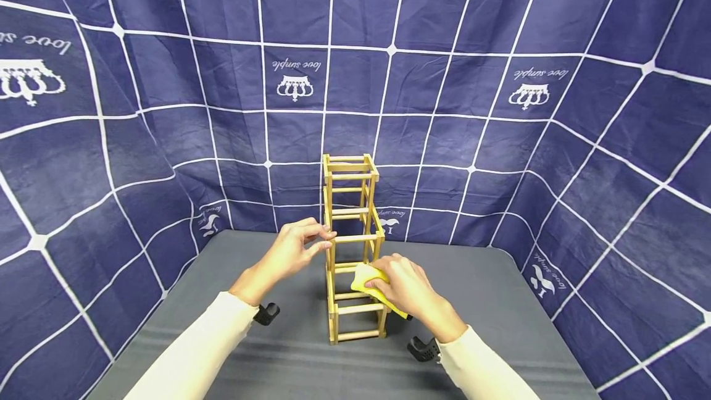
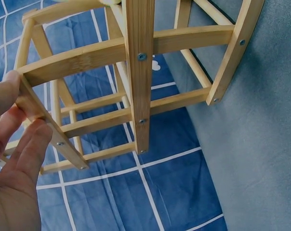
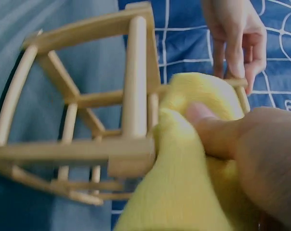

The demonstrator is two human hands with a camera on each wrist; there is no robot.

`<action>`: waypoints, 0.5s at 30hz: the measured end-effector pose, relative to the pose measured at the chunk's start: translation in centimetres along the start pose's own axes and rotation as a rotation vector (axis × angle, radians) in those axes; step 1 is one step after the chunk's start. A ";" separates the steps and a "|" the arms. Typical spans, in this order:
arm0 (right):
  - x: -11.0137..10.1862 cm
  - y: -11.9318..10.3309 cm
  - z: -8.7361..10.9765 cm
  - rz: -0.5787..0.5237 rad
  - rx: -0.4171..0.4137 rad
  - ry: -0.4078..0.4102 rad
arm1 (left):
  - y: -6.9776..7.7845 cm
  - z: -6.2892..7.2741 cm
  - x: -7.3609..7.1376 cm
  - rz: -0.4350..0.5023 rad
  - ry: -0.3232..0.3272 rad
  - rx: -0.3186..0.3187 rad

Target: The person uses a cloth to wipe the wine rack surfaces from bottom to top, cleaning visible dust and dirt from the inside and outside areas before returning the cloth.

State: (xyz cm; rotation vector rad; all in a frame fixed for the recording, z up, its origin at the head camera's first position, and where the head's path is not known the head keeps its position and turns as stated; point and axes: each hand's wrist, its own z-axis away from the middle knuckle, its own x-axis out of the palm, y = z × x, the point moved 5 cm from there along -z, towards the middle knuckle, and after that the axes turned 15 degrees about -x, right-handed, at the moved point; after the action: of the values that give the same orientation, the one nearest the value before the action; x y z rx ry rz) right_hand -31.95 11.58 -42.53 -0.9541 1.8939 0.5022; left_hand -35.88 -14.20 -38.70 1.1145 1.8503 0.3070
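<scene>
A tiered rack (image 1: 349, 238) of light wooden bars, joined with small screws, stands on the grey surface in the middle of the head view. My left hand (image 1: 294, 249) pinches a corner of its middle tier on the left side. In the left wrist view, the fingers (image 2: 32, 144) lie against the corner post. My right hand (image 1: 408, 286) grips a yellow cloth (image 1: 366, 276) at the rack's lower right side. Close up in the right wrist view, the thumb presses into the bunched cloth (image 3: 184, 168), which hides part of the frame behind it.
Grey fabric (image 1: 461, 295) covers the work surface around the rack. Behind it and on both sides hangs a blue cloth (image 1: 433, 85) with white grid lines. A black strap piece (image 1: 266, 313) shows at the left wrist and another (image 1: 423, 349) at the right.
</scene>
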 end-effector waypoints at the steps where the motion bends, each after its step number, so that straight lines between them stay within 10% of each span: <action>1: 0.0 -0.1 -0.2 -0.019 0.025 0.027 | 0.0 -0.1 0.1 0.002 -0.008 -0.003; 15: 3.1 -3.5 -5.0 -0.117 0.103 0.065 | -0.2 -0.3 -0.5 -0.012 -0.076 -0.043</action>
State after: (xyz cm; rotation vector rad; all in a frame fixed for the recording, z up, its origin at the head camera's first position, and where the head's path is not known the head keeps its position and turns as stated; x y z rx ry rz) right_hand -32.80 4.81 -42.68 -1.0166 1.8903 0.3051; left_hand -36.18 -14.67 -38.35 1.0709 1.7753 0.2918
